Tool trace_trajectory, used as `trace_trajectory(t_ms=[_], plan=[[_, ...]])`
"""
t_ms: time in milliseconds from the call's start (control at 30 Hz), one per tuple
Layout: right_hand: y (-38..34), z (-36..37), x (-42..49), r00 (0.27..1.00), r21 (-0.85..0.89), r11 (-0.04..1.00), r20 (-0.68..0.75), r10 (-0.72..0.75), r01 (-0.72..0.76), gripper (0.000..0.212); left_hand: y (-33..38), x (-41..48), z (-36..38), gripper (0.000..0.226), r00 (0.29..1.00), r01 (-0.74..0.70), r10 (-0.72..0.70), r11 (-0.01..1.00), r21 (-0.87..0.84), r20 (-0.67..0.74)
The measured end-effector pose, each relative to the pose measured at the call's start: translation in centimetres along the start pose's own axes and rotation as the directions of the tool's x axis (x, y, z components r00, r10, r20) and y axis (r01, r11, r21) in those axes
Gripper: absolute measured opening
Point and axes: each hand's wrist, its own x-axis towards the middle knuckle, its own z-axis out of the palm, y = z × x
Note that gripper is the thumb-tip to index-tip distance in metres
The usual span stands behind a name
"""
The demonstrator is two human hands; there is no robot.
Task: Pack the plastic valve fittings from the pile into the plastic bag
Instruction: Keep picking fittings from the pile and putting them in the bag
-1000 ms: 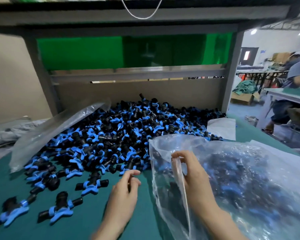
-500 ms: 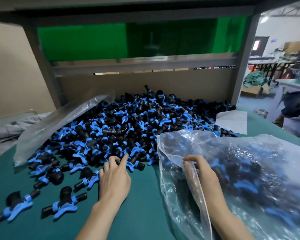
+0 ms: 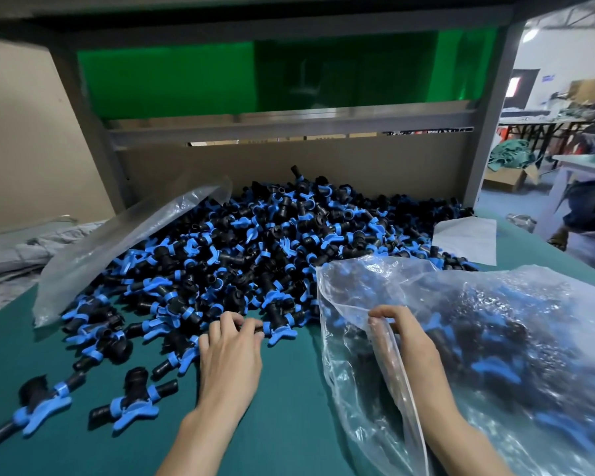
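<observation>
Picking: left hand [image 3: 231, 353] curls its fingers round a fitting [image 3: 278, 333] at the pile's [image 3: 272, 242] near edge; right hand [image 3: 409, 338] pinches the bag [image 3: 516, 338] rim. Next: carry it rightward into the bag.

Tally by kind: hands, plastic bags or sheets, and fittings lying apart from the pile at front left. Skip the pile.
Hands: 2 (left hand, gripping a pile fitting; right hand)
Plastic bags or sheets: 3 (held bag, sheet on the pile's left, flat piece at right rear)
Stray fittings: 2 (leftmost fitting, its neighbour)
Total: 7
</observation>
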Motion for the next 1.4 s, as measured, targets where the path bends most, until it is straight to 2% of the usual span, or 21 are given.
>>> trace_trajectory(t_ms=[100, 233, 333, 467, 667, 767, 900, 1100, 1400], plan=[[0.2, 0.1, 0.1, 1.000, -0.013, 1.000, 0.001, -0.008, 0.008, 0.021, 0.2, -0.7, -0.6, 0.023, 0.995, -0.059, 0.044, 0.982, -0.181, -0.085], [0.4, 0.2, 0.1, 1.000, -0.016, 1.000, -0.021, -0.016, 0.015, 0.021, 1.0, -1.8, -1.1, 0.015, 0.998, -0.025, -0.015, 0.827, -0.562, -0.067], [0.5, 0.2, 0.0, 1.000, -0.023, 1.000, -0.024, -0.020, 0.020, 0.025, 1.4, -2.3, -1.4, 0.011, 0.999, -0.042, 0.014, 0.771, -0.636, -0.049], [0.6, 0.2, 0.0, 0.999, -0.033, 0.999, -0.026, -0.029, 0.028, 0.028, 1.6, -2.4, -1.6, 0.013, 0.999, -0.040, 0.043, 0.749, -0.661, -0.012], [0.0, 0.1, -0.1, 0.999, -0.006, 0.999, -0.032, -0.033, 0.033, 0.030, 1.7, -2.4, -1.8, 0.010, 0.997, -0.072, 0.060, 0.755, -0.652, -0.042], [-0.3, 0.1, 0.0, 0.999, 0.003, 0.999, -0.037, -0.036, 0.036, 0.031, 1.7, -2.3, -1.8, 0.020, 0.996, -0.088, 0.069, 0.751, -0.655, -0.055], [-0.4, 0.0, 0.0, 0.999, 0.002, 0.999, -0.027, -0.038, 0.038, 0.020, 1.7, -2.2, -1.9, 0.027, 0.993, -0.117, 0.078, 0.762, -0.637, -0.089], [-0.4, 0.0, 0.0, 0.999, 0.008, 0.999, -0.030, -0.039, 0.039, 0.032, 1.7, -2.2, -2.0, 0.027, 0.989, -0.142, 0.090, 0.764, -0.629, -0.115], [-0.5, 0.0, 0.0, 0.999, -0.003, 0.999, -0.021, -0.038, 0.038, 0.026, 1.8, -2.3, -2.1, 0.030, 0.989, -0.142, 0.083, 0.765, -0.628, -0.122]])
